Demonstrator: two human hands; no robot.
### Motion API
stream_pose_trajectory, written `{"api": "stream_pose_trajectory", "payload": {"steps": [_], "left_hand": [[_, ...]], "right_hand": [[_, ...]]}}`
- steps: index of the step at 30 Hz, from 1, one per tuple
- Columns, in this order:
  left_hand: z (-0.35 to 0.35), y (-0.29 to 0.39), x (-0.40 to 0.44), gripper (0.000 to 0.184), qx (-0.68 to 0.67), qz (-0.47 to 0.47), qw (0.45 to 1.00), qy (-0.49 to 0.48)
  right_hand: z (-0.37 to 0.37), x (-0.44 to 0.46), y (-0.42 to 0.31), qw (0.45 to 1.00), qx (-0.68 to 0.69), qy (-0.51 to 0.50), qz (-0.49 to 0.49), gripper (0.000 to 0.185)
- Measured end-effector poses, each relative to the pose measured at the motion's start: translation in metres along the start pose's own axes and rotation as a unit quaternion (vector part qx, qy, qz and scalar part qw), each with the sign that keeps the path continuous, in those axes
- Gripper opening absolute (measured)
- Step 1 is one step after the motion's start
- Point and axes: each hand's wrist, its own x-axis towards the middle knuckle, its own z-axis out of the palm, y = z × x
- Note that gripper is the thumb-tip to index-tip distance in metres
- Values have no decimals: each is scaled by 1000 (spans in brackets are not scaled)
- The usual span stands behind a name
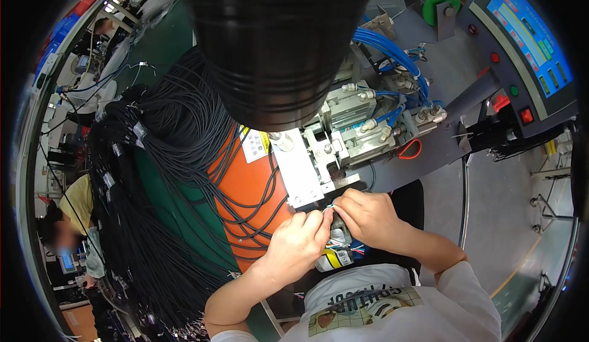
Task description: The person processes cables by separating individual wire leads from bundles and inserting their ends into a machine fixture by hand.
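Observation:
My left hand [299, 244] and my right hand [370, 217] are closed in a pinch, fingertips nearly meeting at the front edge of a metal clamping machine [305, 182]. Between them show the thin coloured wires [330, 207], white and blue-green; their far ends are hidden by my fingers. Just below the hands, more loose coloured wires [359, 248] stick out beside a white and yellow labelled container [335, 259]. Left of my left hand, black cables [245, 219] trail across an orange mat [231, 195].
A wide black duct [264, 47] hangs over the machine. Pneumatic cylinders [368, 136] with blue hoses [392, 44] stand behind. A large black cable bundle [178, 103] lies left. To the right are a touchscreen [527, 35] and a red button [526, 115]. Another person [76, 201] sits far left.

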Motion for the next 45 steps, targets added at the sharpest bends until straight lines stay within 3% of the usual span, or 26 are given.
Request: {"api": "stream_pose_trajectory", "payload": {"steps": [11,23,32,41,45], "left_hand": [[-1,-8,-5,56,-53,-3,998,-24],[-2,-4,1,48,-26,-11,999,-29],[-1,-1,-3,47,8,5,1000,0],[0,-1,-3,44,11,14,1000,4],[3,0,-4,53,8,-4,1000,1]], "right_hand": [[12,-6,4,995,14,88,-34,9],[-4,8,-1,1000,3,4,8,7],[14,-2,4,991,15,122,-48,11],[13,-5,8,989,-11,121,-84,12],[10,-3,6,995,43,90,-27,9]]}}
